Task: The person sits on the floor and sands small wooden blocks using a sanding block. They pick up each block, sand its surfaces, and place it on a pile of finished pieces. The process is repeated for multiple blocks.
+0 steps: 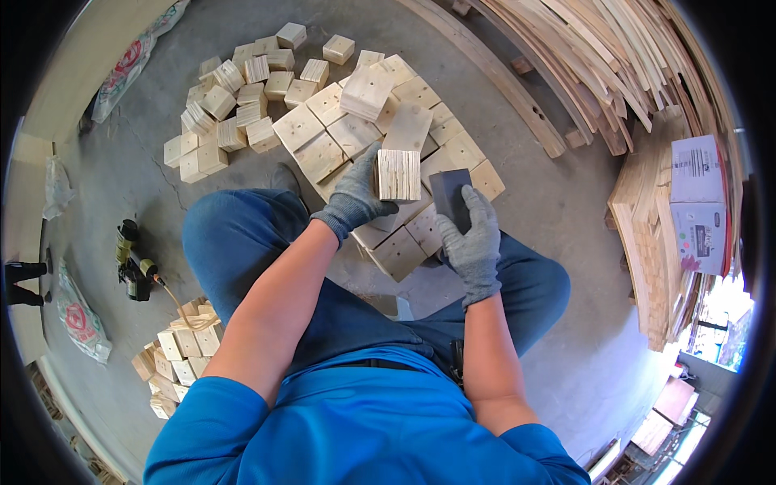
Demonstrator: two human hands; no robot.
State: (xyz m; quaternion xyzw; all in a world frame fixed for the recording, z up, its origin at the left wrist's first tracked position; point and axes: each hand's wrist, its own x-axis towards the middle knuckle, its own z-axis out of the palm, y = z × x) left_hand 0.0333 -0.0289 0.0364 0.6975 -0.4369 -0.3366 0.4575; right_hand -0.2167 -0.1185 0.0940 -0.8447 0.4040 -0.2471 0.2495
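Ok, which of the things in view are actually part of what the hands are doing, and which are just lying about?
In hand:
- left hand grips a wooden block
- right hand holds a dark sanding pad
- heap of wooden blocks ahead on the floor

Lying about:
- small block pile at the person's left
- nail gun
- stacked planks
- cardboard box
- printed sacks

Both hands, left hand (356, 198) and right hand (475, 242), wear grey knit work gloves with ribbed cuffs ending at the wrist. Forearms bare. Bright blue short-sleeved shirt. Blue denim trousers; dark belt visible at waist, small dark item clipped at right hip.
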